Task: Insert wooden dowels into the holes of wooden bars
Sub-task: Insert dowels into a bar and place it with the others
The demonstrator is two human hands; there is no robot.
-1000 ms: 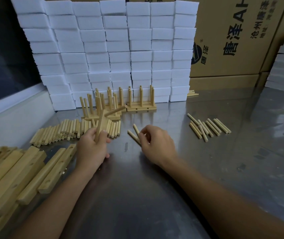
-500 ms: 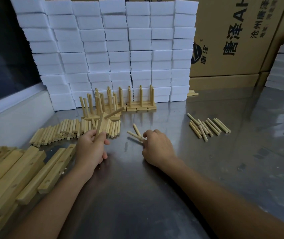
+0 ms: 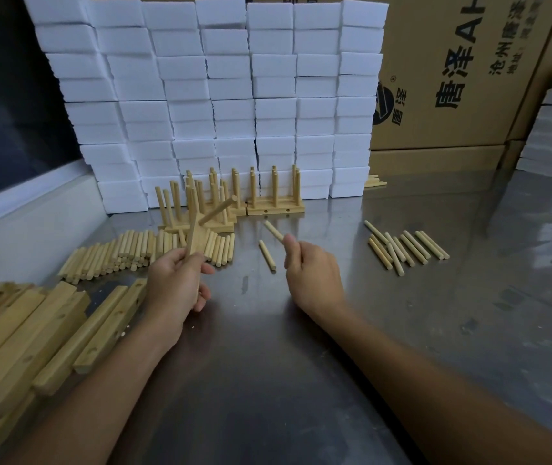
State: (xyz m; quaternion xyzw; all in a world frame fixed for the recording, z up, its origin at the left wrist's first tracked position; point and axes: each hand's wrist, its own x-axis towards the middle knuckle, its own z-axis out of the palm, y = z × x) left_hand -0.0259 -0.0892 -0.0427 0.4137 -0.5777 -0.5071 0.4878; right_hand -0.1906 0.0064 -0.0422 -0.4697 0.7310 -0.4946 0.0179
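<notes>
The left hand grips a pale wooden bar upright above the steel table, fingers curled round its lower part, just as it did a moment ago. One light wooden dowel already sits in a hole of that bar and slants up to the right. The right hand has lifted since half a second ago: then it was pressed low over two loose dowels, now it pinches a single short round dowel between thumb and curled fingers, raised off the surface and pointing up-left. The second loose dowel stays lying on the table between the hands. Finished bars with upright dowels stand before the stacked white foam blocks. A row of spare dowels lies left, a small scatter of dowels right, and undrilled-looking bars pile at the near left.
</notes>
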